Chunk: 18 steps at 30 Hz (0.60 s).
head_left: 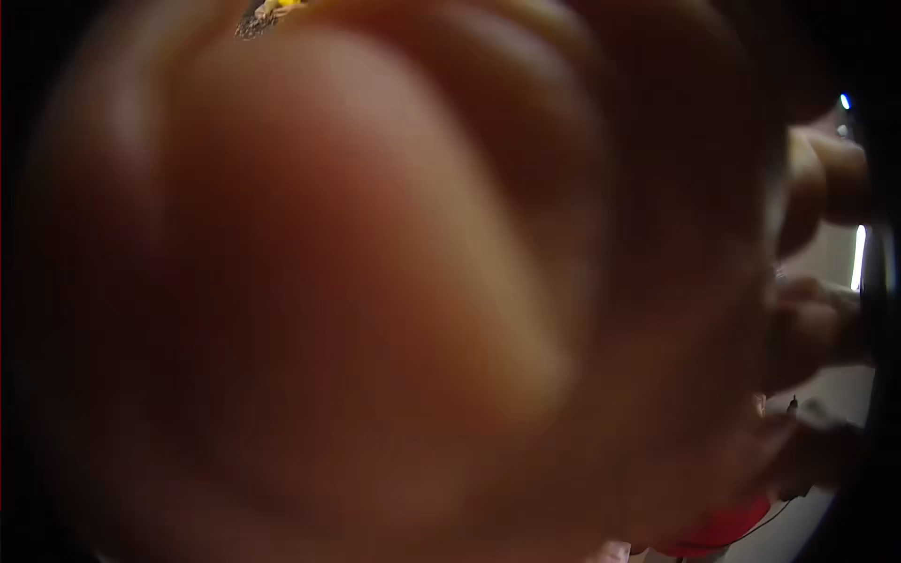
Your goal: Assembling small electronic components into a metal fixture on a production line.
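Observation:
Blurred skin of a hand (357, 235) fills most of the head view, right up against the camera. Thick finger shapes run across the upper part, too smeared to tell apart. At the right rim several fingertips (817, 178) show a little more sharply, bent and spaced one above another. Whether they belong to the same hand I cannot tell, nor which hand is left or right. Nothing held can be made out, and whatever lies behind the hand is hidden.
Low on the right, a red surface (727, 525) shows with a thin dark cable (765, 525) beside it. A bright light strip (859, 258) glows at the right rim. Through a small gap at the top appears a bit of something yellow (289, 3).

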Available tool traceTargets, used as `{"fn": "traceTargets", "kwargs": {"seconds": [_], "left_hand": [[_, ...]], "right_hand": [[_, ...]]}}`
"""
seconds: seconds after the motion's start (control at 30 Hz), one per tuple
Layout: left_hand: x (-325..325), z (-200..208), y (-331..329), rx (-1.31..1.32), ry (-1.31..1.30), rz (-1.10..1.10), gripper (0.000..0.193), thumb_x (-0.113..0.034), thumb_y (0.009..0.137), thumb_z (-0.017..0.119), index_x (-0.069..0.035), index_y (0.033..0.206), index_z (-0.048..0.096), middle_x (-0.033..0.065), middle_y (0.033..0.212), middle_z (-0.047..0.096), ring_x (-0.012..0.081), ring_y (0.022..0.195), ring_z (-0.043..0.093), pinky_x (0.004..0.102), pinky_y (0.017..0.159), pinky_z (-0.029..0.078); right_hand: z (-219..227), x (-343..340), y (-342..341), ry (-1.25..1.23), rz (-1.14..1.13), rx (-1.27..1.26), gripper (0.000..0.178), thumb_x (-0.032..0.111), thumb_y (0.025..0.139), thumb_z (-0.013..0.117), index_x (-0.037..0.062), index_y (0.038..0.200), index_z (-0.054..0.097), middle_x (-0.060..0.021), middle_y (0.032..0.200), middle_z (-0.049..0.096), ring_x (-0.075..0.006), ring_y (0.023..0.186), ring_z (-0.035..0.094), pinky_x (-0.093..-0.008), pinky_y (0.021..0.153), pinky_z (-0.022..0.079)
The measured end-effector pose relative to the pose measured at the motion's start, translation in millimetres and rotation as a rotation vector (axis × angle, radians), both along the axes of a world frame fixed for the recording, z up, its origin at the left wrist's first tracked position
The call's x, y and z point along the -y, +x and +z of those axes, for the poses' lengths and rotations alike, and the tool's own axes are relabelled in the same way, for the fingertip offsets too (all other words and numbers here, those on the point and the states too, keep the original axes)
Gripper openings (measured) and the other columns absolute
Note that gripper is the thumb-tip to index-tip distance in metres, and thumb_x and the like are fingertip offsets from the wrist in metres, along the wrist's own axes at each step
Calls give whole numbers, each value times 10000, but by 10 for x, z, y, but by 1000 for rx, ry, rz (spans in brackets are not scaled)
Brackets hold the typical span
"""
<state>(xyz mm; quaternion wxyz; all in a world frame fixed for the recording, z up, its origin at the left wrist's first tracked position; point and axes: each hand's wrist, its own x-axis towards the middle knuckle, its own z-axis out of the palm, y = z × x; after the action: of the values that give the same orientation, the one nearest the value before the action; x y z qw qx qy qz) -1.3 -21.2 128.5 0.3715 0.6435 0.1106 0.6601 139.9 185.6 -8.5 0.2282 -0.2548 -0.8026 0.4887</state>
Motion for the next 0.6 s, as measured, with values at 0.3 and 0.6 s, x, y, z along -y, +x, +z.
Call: {"fn": "traceTargets", "kwargs": {"seconds": [0.3,0.6], "left_hand": [[-411,158,-114,-7,141,106,615,-507,899,174,-57,1292,319,166,1293,381,273,1158,419,423,977,308],[-650,150,-356,-121,166,165,601,-492,899,190,-50,1281,331,169,1277,394,274,1149,426,418,968,317]], "right_hand": [[307,-13,-30,-52,16,70,180,87,761,636,-2,916,623,-7,654,574,-48,519,487,-188,443,362],[-246,-376,-174,-130,130,31,235,101,769,628,8,982,596,-85,851,611,-163,742,572,-289,637,471]]}}
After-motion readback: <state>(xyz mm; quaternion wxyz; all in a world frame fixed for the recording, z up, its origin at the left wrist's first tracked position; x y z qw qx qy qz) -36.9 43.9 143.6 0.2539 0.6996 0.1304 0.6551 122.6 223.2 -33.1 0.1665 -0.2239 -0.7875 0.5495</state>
